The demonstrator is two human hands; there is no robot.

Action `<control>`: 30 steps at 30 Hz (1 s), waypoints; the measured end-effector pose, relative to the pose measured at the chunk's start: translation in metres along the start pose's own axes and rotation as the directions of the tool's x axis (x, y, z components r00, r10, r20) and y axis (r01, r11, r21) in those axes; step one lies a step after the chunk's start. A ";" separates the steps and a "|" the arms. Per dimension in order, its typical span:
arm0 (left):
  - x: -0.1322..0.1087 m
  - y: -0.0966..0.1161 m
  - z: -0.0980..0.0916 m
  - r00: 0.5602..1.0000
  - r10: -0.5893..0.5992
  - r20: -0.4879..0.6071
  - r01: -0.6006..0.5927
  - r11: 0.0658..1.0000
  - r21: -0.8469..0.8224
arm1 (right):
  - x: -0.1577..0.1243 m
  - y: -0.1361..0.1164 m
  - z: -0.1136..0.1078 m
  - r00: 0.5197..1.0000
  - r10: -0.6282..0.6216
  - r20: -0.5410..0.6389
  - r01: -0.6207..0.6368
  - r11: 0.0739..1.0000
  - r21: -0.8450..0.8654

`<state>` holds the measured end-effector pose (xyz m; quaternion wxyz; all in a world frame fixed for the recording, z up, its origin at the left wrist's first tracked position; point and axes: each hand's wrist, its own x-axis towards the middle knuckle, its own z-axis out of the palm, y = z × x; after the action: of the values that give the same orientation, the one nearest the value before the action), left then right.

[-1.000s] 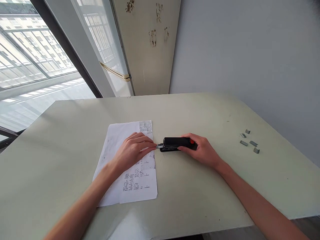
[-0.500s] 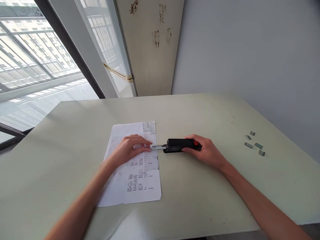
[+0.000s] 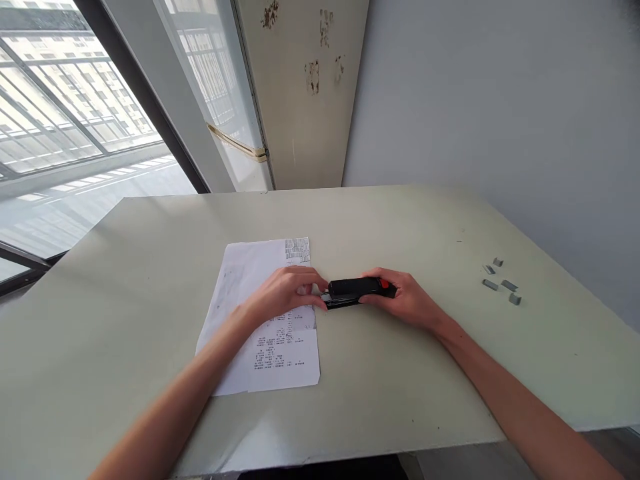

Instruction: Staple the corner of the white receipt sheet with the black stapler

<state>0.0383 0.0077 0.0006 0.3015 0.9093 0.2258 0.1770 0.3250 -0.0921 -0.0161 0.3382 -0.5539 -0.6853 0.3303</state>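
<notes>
I have a black stapler point(image 3: 349, 289) between my left hand point(image 3: 289, 291) and right hand point(image 3: 407, 301), just beside the right edge of a sheet of white paper point(image 3: 283, 351) on a smooth, pale tabletop point(image 3: 395, 387). The paper is flat and thin, with rows of dark print beside my left forearm; the stapler is long, slim and rounded on top, a red patch near its rear. My right hand is closed around that rear end, thumb on the near side, fingers on the far. My left thumb and fingers touch the nose, slightly parted; I cannot tell whether they clamp it. Farther right, five small grey strips point(image 3: 509, 285) lie scattered. Beyond stand a scuffed, cream-coloured panel point(image 3: 310, 133) and a plain grey wall point(image 3: 475, 100).
</notes>
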 end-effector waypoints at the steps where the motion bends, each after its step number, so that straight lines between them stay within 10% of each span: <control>1: 0.004 -0.001 0.002 1.000 -0.007 0.004 0.007 1.000 -0.005 | 0.000 -0.001 0.000 1.000 0.002 -0.003 -0.002 1.000 0.002; 30: 0.039 -0.017 0.005 0.992 -0.085 0.089 0.089 0.995 -0.042 | 0.000 -0.002 0.002 0.997 -0.070 0.008 0.069 0.993 0.096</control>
<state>0.0675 0.0379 -0.0066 0.3394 0.8982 0.2476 0.1293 0.3227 -0.0930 -0.0153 0.3718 -0.5110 -0.6897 0.3537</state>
